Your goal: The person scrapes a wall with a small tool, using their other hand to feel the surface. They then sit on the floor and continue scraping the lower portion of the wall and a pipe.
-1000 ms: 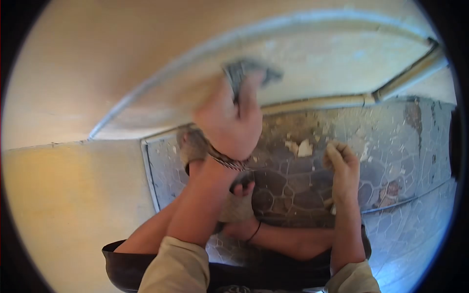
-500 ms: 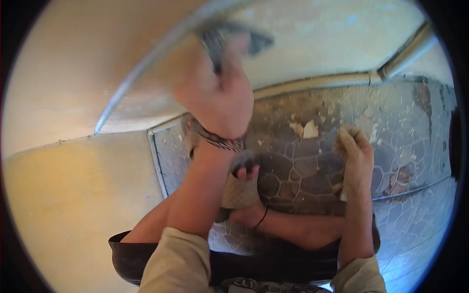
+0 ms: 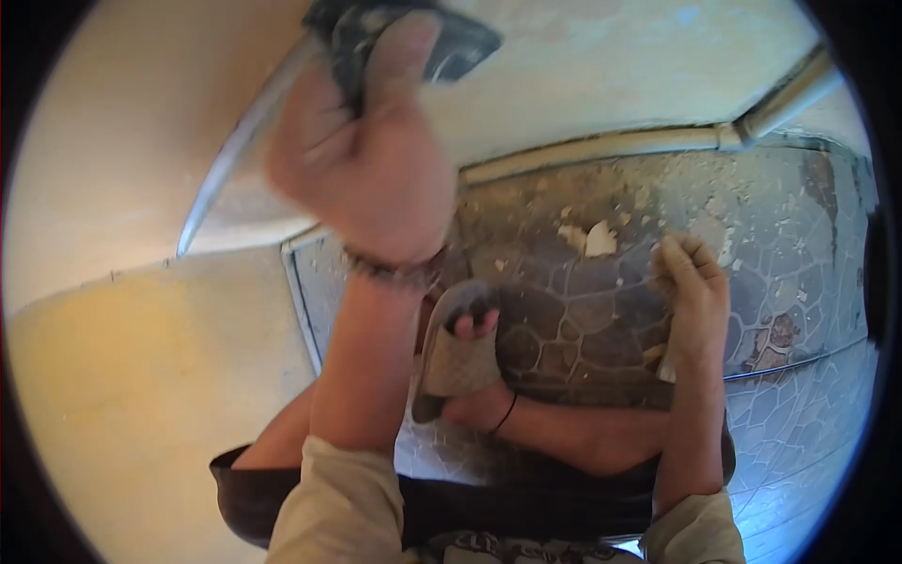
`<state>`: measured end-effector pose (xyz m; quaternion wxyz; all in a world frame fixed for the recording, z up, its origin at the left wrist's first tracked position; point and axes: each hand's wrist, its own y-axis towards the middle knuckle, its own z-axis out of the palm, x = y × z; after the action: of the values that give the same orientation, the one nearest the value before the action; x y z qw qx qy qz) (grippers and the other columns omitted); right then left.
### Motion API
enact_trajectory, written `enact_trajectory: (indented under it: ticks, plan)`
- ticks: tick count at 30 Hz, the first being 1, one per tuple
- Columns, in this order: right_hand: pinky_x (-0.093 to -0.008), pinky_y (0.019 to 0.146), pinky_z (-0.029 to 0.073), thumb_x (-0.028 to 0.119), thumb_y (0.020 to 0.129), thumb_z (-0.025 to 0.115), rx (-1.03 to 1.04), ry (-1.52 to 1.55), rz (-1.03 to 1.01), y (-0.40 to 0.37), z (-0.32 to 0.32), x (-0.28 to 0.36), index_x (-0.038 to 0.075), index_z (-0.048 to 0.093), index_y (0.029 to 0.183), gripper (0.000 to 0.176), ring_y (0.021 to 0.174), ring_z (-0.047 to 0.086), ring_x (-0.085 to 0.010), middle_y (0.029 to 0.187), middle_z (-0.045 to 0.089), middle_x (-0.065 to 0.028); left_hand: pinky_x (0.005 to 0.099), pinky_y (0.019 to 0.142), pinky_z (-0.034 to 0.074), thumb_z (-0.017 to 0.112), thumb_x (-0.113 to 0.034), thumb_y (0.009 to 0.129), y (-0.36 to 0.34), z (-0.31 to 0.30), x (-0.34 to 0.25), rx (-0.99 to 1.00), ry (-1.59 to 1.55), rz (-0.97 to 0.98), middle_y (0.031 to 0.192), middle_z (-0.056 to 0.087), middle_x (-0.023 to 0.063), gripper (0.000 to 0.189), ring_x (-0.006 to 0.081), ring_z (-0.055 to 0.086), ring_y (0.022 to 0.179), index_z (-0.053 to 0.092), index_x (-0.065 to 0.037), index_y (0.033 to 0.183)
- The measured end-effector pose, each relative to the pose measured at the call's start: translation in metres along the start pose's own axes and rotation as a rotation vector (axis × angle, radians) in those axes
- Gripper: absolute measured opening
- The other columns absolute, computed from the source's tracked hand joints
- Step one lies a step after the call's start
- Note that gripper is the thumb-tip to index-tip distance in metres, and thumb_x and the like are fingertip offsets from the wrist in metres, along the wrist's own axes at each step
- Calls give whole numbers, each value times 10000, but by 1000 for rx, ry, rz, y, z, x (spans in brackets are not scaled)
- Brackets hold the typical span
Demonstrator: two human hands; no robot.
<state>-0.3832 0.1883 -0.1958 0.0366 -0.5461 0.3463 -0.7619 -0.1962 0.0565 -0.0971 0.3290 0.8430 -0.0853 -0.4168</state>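
Note:
My left hand (image 3: pixel 371 160) is raised in front of the wall (image 3: pixel 583 75). Its fingers wrap round a dark, flat scraper (image 3: pixel 465 42) with pale smears, the thumb lying along its face. The scraper overlaps the wall and the upper end of a pale curved strip (image 3: pixel 230 160) in this view. Lower down on the right, my right hand (image 3: pixel 695 282) hangs over the stone-patterned floor (image 3: pixel 601 310), fingers curled together. I cannot tell whether anything is in it.
Pale flakes (image 3: pixel 599 241) and crumbs litter the floor along the wall base. A light pipe (image 3: pixel 601 146) runs where wall and floor meet, bending at the right. My sandalled foot (image 3: pixel 465 352) is below my left forearm. A yellowish wall (image 3: pixel 141 376) stands at left.
My left hand and the scraper have moved left and slightly up across the wall. My right hand has shifted slightly right, its fingers still curled.

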Motion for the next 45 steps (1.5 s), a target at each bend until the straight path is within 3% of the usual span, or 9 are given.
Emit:
enact_trajectory:
  ticks: [5, 9, 14, 29, 32, 36, 40, 42, 45]
  plan:
    - [-229, 657, 431, 162, 920, 614, 76, 46, -67, 8, 5, 0, 1, 643, 975, 172, 707, 534, -69, 775, 606, -3, 263, 669, 496, 713, -72, 809, -7, -3, 24, -46, 216, 213, 787, 712, 113, 96, 148, 654, 687, 686, 18, 830]
    - [-225, 630, 421, 123, 911, 621, -1, 39, -2, 1, 2, -1, 0, 643, 986, 146, 684, 531, -78, 770, 602, -4, 302, 811, 493, 727, -108, 804, 8, -10, -7, 40, -61, -125, 832, 716, 125, 137, 178, 679, 833, 698, 4, 878]
    - [-232, 649, 426, 143, 912, 621, 69, 58, -66, 7, 2, -1, -1, 644, 988, 164, 700, 535, -81, 776, 610, -7, 279, 594, 478, 723, -108, 810, -2, -2, 8, -17, 198, 250, 721, 689, 110, 114, 152, 616, 591, 686, -1, 824]
    - [-222, 658, 427, 147, 913, 623, 50, 14, -119, 4, 1, 3, 13, 647, 978, 151, 705, 527, -73, 777, 603, 2, 356, 497, 442, 714, -164, 784, -32, 18, 52, -118, 483, 431, 609, 591, 179, 157, 347, 570, 526, 668, -29, 720]
    - [-222, 649, 431, 142, 913, 622, -3, -3, -138, 2, -5, 10, 13, 648, 976, 146, 706, 531, -73, 779, 604, -1, 370, 531, 470, 701, -183, 796, -6, 19, -7, -21, 77, 164, 615, 587, 187, 157, 361, 587, 557, 675, -38, 742]
    - [-229, 645, 437, 134, 916, 616, 55, -14, -99, 2, 0, 9, 16, 649, 960, 130, 710, 537, -74, 785, 608, -1, 330, 574, 504, 697, -161, 797, -18, 14, 9, 92, 411, 253, 690, 636, 181, 89, 318, 641, 617, 708, -72, 798]
    - [-229, 657, 429, 139, 916, 614, 25, -7, -125, 3, 0, 8, 13, 649, 968, 140, 715, 533, -77, 782, 608, 0, 349, 590, 500, 687, -175, 799, -1, 18, 0, 27, 80, 267, 693, 630, 187, 125, 339, 634, 632, 697, -51, 792]
    - [-228, 649, 439, 126, 914, 624, 35, -56, -78, -7, -2, 13, 19, 648, 983, 129, 720, 550, -79, 795, 618, -5, 330, 690, 500, 694, -121, 820, -13, 9, -35, 86, -59, -42, 765, 677, 139, 93, 251, 654, 709, 710, -38, 858]
    - [-228, 656, 435, 148, 912, 628, 69, 18, -122, 6, 4, 4, 16, 653, 976, 148, 720, 548, -75, 795, 620, -5, 317, 650, 487, 664, -61, 827, -8, 15, 1, 88, 458, 348, 745, 692, 93, 60, 210, 639, 666, 718, -34, 826]
